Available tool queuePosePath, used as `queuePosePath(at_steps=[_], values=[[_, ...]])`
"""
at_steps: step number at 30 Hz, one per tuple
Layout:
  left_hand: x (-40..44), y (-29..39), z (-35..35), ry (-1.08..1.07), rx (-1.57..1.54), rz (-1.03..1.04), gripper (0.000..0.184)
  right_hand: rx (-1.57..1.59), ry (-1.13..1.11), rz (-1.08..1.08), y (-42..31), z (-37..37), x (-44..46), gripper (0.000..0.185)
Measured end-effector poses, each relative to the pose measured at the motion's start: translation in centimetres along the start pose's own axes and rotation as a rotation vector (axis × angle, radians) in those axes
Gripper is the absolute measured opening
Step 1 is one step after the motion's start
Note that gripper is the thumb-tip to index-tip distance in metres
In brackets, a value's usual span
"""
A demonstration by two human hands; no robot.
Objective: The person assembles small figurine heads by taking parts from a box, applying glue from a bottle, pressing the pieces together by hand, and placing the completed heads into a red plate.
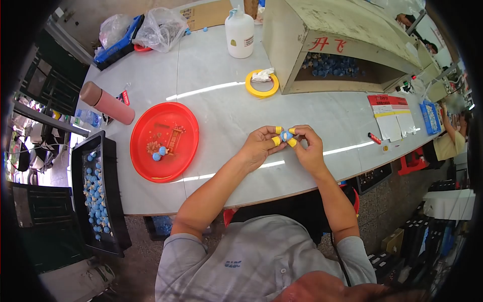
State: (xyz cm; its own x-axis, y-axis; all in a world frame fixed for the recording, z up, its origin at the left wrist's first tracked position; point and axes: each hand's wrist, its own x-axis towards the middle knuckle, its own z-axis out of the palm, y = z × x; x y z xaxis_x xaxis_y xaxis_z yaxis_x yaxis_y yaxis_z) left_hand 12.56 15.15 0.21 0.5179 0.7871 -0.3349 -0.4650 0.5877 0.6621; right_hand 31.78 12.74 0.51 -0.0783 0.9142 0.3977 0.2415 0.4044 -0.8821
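Blue piece (286,136) is up between both hands, over the grey table (221,121), right of the red tray. Left hand (257,148) has it in a narrow thumb-and-finger pinch; right hand (309,149) pinches the opposite side, just as narrow. Yellow wraps (275,141) on thumbs and forefingers of both hands. Exact contact under the tips: can't tell, too small.

Doing it well, my take: one hand anchors, the other does the fine work. Light, even pressure; it's small and could roll or pop out. Keep wraps flat so edges don't snag. Stay low over the table so a drop is harmless. Turn it to check all round.

Around it: red tray (190,138) with a couple of blue-and-white pieces (158,155); black bin (118,201) further left with many more.

Writing: metal cabinet (280,45) has two big red hand-painted characters, looks like 升飞. Tray has a printed gold decoration, characters not legible. White bottle (240,38) has a small label, unreadable. Red-headed sheet (388,103): print too small. Grey shirt (251,251) has blue chest lettering, can't make it out. No brand I'd swear to.
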Motion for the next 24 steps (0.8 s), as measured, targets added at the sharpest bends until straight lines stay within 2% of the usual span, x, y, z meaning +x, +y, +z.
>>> queuePosePath(at_steps=[4, 10, 15, 19, 24], values=[[-0.2, 0.0, 0.2, 0.001, 0.035, -0.006, 0.028, -0.192, -0.076, -0.047, -1.7, -0.7, 0.6, 0.024], [0.1, -0.2, 0.0, -0.008, 0.055, 0.005, 0.028, -0.202, -0.142, -0.032, -2.8, -1.0, 1.2, 0.025], [0.0, 0.1, -0.1, -0.024, 0.014, -0.033, 0.028, -0.123, -0.069, -0.016, -2.3, -1.2, 1.3, 0.025], [0.0, 0.5, -0.6, -0.139, -0.156, -0.08, 0.029, 0.032, 0.026, -0.003, -0.5, -1.8, 0.7, 0.027], [0.0, 0.2, -0.8, -0.288, -0.253, -0.132, 0.031, 0.057, 0.062, -0.01, -0.5, -2.7, -0.6, 0.027]])
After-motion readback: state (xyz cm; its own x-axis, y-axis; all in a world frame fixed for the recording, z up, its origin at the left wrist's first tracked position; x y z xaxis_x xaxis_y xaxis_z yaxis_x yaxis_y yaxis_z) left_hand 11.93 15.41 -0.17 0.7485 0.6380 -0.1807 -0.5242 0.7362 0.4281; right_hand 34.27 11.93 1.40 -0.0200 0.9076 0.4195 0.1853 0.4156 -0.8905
